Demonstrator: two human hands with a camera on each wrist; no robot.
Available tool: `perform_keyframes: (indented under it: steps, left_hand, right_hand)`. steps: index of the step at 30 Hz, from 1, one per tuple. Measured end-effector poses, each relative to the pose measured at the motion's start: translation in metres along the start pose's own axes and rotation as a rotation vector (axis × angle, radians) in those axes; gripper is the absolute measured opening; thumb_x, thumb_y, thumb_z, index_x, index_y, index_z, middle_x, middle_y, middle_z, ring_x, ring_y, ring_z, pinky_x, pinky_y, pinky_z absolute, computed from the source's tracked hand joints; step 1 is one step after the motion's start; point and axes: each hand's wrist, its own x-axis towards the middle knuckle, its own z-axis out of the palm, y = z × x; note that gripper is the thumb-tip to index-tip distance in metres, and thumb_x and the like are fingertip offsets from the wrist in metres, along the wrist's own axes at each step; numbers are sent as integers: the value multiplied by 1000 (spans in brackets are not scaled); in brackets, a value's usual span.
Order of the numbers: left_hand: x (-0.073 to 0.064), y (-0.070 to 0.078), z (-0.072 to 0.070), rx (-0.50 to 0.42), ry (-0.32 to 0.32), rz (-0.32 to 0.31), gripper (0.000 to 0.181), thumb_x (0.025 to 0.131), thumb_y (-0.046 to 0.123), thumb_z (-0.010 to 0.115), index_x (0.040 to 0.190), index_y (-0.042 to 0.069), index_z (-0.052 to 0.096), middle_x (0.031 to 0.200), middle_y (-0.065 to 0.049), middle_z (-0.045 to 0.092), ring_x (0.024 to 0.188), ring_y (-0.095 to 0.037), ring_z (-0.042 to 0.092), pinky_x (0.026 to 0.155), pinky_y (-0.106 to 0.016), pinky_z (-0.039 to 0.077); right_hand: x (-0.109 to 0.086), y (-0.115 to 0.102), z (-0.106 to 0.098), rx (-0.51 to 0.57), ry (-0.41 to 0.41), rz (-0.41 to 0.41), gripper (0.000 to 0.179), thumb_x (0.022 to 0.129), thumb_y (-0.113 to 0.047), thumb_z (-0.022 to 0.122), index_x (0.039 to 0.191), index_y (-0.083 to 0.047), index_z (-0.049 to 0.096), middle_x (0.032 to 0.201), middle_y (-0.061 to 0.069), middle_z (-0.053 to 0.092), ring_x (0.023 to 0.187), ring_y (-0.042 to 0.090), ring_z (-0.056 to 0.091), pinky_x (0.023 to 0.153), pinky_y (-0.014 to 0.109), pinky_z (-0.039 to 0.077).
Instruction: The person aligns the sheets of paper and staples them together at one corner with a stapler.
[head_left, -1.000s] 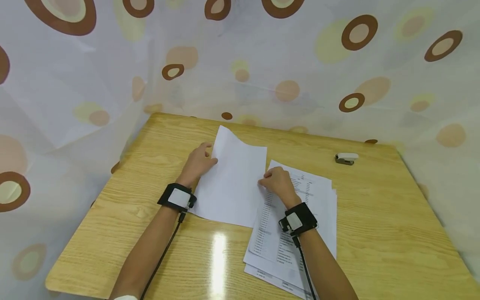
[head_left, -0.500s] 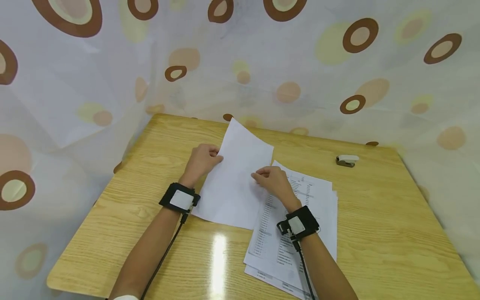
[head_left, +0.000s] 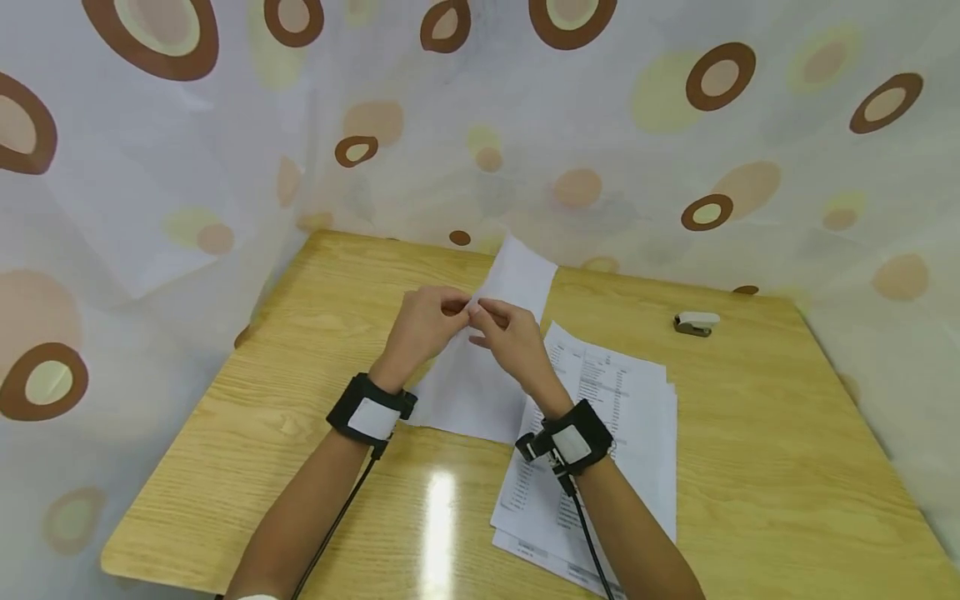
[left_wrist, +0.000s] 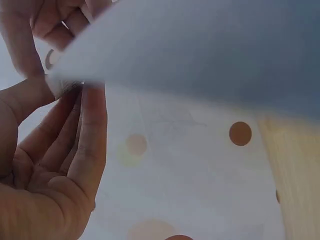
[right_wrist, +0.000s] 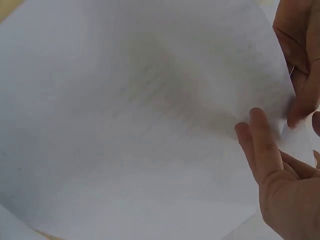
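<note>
A white sheet of paper point(head_left: 487, 375) stands partly raised above the table, its upper part bent. My left hand point(head_left: 427, 325) pinches its left edge between thumb and fingers; the grip shows in the left wrist view, with the sheet point(left_wrist: 200, 55) blurred above. My right hand point(head_left: 513, 342) meets the left at this edge. In the right wrist view, two fairly straight fingers of the right hand point(right_wrist: 290, 190) lie against the sheet; its thumb is hidden, so whether it pinches the paper is unclear. The left hand point(right_wrist: 302, 60) is at upper right there.
A stack of printed sheets point(head_left: 630, 400) lies right of the raised sheet, partly under the right forearm. A small white and grey stapler point(head_left: 696, 323) sits farther back on the right of the wooden table point(head_left: 780, 467). Patterned cloth point(head_left: 525, 108) hangs behind.
My right hand has moved left and away from me across the sheet to meet the left hand. The left hand has shifted right, and the sheet's upper part has bent and moved right.
</note>
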Motion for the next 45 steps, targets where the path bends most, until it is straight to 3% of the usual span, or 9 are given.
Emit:
perform_keyframes:
  steps: [6, 9, 14, 20, 24, 29, 33, 40, 45]
  left_hand:
    - [-10, 15, 2, 29, -98, 129, 24, 94, 12, 68, 117, 4, 73, 115, -12, 70, 101, -26, 68, 82, -38, 54]
    - [-11, 19, 3, 21, -115, 191, 24, 95, 12, 69, 117, 4, 73, 119, -11, 69, 105, -26, 67, 89, -40, 52]
    - [-10, 19, 5, -1, -126, 199, 26, 98, 13, 66, 120, 0, 71, 121, -12, 69, 108, -26, 66, 95, -39, 50]
    - [-7, 9, 1, 3, -39, 121, 23, 97, 10, 66, 116, -2, 71, 116, -15, 70, 106, -28, 66, 92, -36, 51]
    - [-3, -2, -3, -46, -7, 3, 31, 99, 14, 64, 124, -3, 66, 121, -18, 67, 109, -31, 65, 92, -41, 51]
    - [5, -28, 0, -80, -47, -175, 45, 102, 21, 58, 138, -5, 54, 134, -22, 59, 119, -34, 59, 94, -44, 49]
    - [8, -52, 10, -88, -121, -293, 43, 105, 25, 52, 135, -5, 57, 123, -21, 65, 110, -31, 64, 87, -40, 52]
    - [6, -67, 29, -331, -281, -412, 40, 106, 18, 50, 132, -12, 56, 111, -26, 68, 95, -31, 71, 81, -37, 56]
    - [8, -62, 36, -610, -260, -427, 40, 106, 18, 49, 131, -13, 55, 111, -27, 67, 102, -36, 68, 82, -35, 55]
  right_hand:
    - [-7, -8, -7, 26, 75, -34, 35, 102, -25, 60, 109, 8, 68, 103, 21, 71, 97, 30, 70, 80, 33, 56]
    - [-9, -9, -13, 35, 127, -42, 31, 101, -20, 61, 115, 7, 68, 106, 21, 71, 97, 26, 70, 80, 32, 56]
    - [-11, -8, -24, -53, 217, -67, 24, 98, -9, 64, 114, 8, 69, 104, 23, 71, 87, 19, 69, 74, 25, 55]
    - [-15, -12, -33, -110, 255, -82, 24, 95, -11, 68, 110, 7, 72, 99, 21, 72, 82, 20, 69, 67, 22, 50]
    - [-18, -14, -38, -77, 254, -93, 24, 95, -10, 68, 111, 7, 71, 100, 21, 72, 80, 16, 69, 67, 23, 51]
    - [-19, -17, -46, -45, 285, -172, 24, 95, -8, 67, 112, 9, 70, 101, 23, 71, 77, 10, 68, 67, 22, 52]
    - [-17, -20, -53, -9, 348, -260, 22, 95, -3, 67, 111, 12, 69, 101, 26, 70, 76, 8, 69, 67, 22, 54]
    - [-15, -22, -62, 65, 505, -401, 20, 95, 3, 63, 109, 16, 67, 98, 21, 72, 78, 10, 70, 69, 22, 54]
    - [-15, -20, -63, 117, 543, -480, 21, 95, -2, 65, 109, 14, 68, 98, 13, 73, 83, 16, 72, 72, 25, 56]
